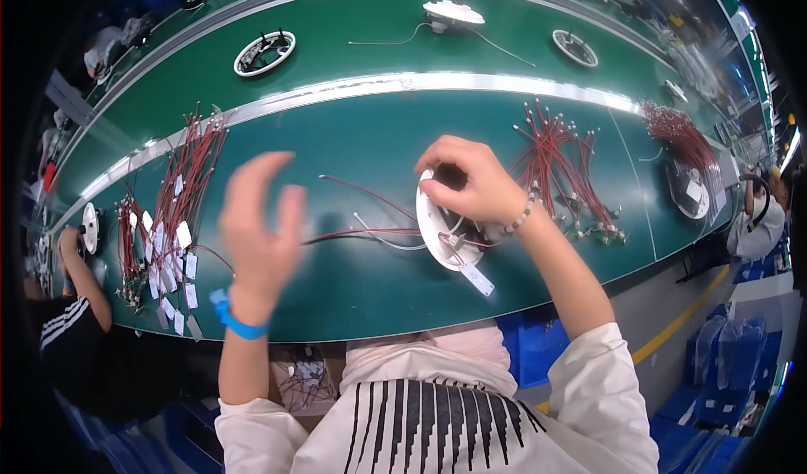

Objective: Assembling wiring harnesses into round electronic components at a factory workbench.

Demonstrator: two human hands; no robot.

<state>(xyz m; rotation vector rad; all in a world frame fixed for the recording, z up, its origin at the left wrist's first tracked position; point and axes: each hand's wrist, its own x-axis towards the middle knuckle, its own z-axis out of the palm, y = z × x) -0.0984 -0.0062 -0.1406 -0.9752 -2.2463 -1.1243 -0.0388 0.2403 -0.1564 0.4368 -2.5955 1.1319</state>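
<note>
My right hand (475, 184) grips the upper rim of a white round lamp-like housing (430, 222) tilted up on the green bench, thumb and fingers closed round its edge. Red and white wires (370, 230) trail from the housing to the left. A small white tagged piece (477, 279) hangs by thin leads at its lower edge. Left of the wires, my left hand (265, 230) is raised over the bench, smeared by motion, its thumb and fingers apart with nothing seen between them. What lies behind my right palm is hidden.
Bundles of red wires with white tags (181, 197) lie at left; more red wire bundles (555, 155) lie at right. Beyond a metal rail, a green belt (353, 20) carries white rings (265, 53) and a white disc (454, 12). Another person's arm (84, 281) is at far left.
</note>
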